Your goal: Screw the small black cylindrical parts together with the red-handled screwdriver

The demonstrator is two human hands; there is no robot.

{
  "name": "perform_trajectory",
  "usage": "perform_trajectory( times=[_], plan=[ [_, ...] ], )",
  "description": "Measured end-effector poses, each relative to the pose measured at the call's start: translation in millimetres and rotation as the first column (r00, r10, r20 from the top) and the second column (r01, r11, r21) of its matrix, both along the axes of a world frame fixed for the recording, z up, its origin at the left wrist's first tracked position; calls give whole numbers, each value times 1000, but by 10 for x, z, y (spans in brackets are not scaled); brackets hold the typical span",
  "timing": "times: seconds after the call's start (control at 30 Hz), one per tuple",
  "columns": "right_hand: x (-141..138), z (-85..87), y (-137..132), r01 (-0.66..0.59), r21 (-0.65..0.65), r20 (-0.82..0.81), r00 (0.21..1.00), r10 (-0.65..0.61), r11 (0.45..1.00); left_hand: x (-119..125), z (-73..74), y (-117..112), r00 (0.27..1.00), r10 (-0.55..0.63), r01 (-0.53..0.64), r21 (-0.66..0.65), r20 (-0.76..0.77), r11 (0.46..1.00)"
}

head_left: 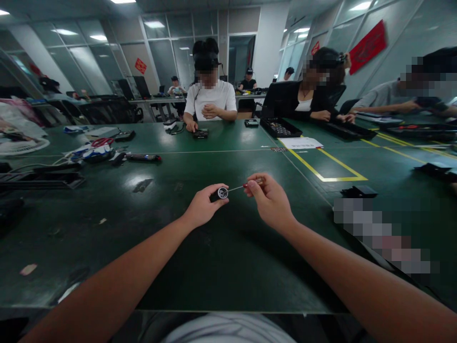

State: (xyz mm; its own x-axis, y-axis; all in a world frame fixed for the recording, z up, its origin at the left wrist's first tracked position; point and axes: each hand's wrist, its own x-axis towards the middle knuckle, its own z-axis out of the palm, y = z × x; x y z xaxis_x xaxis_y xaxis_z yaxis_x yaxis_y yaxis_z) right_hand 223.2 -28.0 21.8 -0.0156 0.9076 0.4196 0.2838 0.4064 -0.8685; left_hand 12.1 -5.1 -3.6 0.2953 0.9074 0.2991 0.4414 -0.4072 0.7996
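Note:
Between the thumb and fingers of my left hand (204,208) is a small round black part (223,193) with a silvery ring on the face toward me. My right hand (269,197) grips a screwdriver (257,182) by its reddish, partly clear handle. The thin metal shaft points left, and its tip reaches the rim of the round part; whether it sits inside or just touches the edge, I cannot tell. Both hands are above the green table (228,267), near its middle. My left fingertips are partly hidden behind the part.
Tools and cables, with a dark pen-shaped tool (144,157), lie at the left. A black tray of small parts (280,127) and a white paper (301,143) are ahead right. A black bracket (359,191) sits right. Across the table a person in white (210,102) works.

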Motion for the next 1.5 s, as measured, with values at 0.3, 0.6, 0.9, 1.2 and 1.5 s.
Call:
perform_trajectory(
  times=[0.3,0.6,0.9,1.2,1.5],
  plan=[
    [42,48,-92,-310,-11,139,941,308,951,-57,-47,51,1000,3,-3,13,-3,1000],
    [-66,73,-185,-97,81,321,945,66,992,-52,-47,46,999,19,-17,62,-39,998],
    [-42,122,-177,-68,34,376,925,51,997,-32,2,16,991,49,-35,119,-121,992],
    [-35,152,-179,-63,28,383,923,48,998,-34,4,-1,990,34,-15,140,-136,990],
    [-29,161,-178,-25,-25,373,927,33,999,-12,50,-38,986,50,-29,133,-157,991]
  ],
)
